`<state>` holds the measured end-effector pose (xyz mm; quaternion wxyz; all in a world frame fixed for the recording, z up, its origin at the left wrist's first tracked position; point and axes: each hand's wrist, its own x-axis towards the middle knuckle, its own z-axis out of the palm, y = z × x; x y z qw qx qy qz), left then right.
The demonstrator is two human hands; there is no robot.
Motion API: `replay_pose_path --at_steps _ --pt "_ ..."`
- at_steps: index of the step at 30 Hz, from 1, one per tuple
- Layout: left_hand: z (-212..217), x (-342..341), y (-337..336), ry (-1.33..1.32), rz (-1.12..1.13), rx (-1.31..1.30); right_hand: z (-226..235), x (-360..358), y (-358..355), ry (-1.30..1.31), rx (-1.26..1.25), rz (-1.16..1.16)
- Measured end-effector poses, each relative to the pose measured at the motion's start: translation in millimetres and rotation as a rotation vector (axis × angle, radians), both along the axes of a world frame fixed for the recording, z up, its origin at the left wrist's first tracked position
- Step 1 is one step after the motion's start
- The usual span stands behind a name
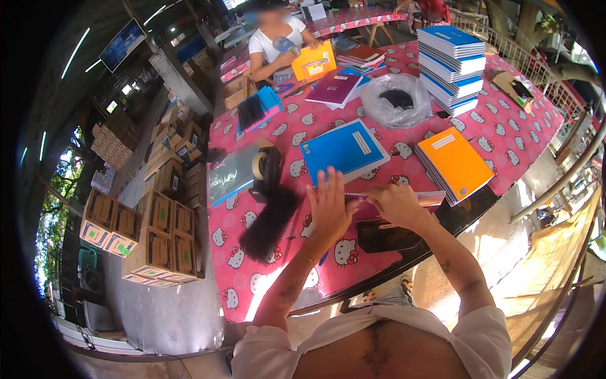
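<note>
At centre frame we note the left hand (328, 205) open, fingers spread, and the right hand (396, 203) curled at a purple wire-bound notebook (432, 199) on the pink cat-print counter (377, 262), perhaps steadying it, though we cannot confirm a grip.

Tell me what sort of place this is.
It looks like a small workshop or packing area, probably for notebooks: a tall stack of notebooks stands on a pink-covered table, and cardboard boxes are piled on the floor to the left.
</note>
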<state>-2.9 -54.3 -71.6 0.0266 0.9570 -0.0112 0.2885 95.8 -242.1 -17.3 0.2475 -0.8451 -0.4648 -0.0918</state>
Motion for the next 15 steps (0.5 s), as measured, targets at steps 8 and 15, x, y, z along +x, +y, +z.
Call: replay_pose_path --at_steps 8,15 --pt "-29 -34 -23 0.227 -0.154 0.066 9 3 -7 -0.02 0.052 0.113" --pt "38 29 -2 -0.095 0.07 0.171 12 16 -32 0.018 -0.218 -0.004"
